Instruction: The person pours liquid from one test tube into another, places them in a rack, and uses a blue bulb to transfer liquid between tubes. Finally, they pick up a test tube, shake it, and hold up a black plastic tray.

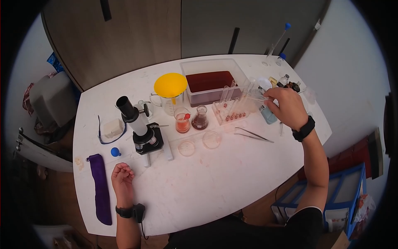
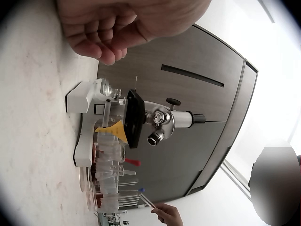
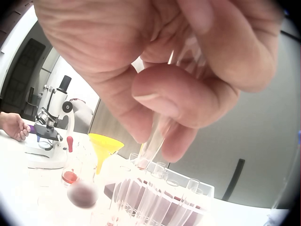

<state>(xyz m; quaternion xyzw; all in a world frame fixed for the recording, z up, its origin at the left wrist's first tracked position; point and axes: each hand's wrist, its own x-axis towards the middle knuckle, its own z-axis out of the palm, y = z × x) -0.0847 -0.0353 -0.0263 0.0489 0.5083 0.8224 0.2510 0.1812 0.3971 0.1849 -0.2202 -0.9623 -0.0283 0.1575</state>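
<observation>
My right hand (image 1: 287, 107) is at the right end of the test tube rack (image 1: 233, 117). In the right wrist view its fingers (image 3: 160, 101) pinch a clear glass tube (image 3: 154, 143), tilted, with its lower end by the mouths of the upright test tubes (image 3: 157, 186). Whether that end is inside one of them, I cannot tell. Beads of red liquid show low in the rack's tubes. My left hand (image 1: 123, 179) is idle at the table's left front, fingers loosely curled and holding nothing; the left wrist view shows the same hand (image 2: 127, 23) beside the microscope (image 2: 134, 117).
A yellow funnel (image 1: 170, 85) sits in a beaker, left of a plastic tub (image 1: 215, 81) of dark red liquid. Two flasks (image 1: 182, 121) stand before them. Petri dishes (image 1: 211, 140) and tweezers (image 1: 255, 135) lie in front; a purple pouch (image 1: 100, 189) lies at the left.
</observation>
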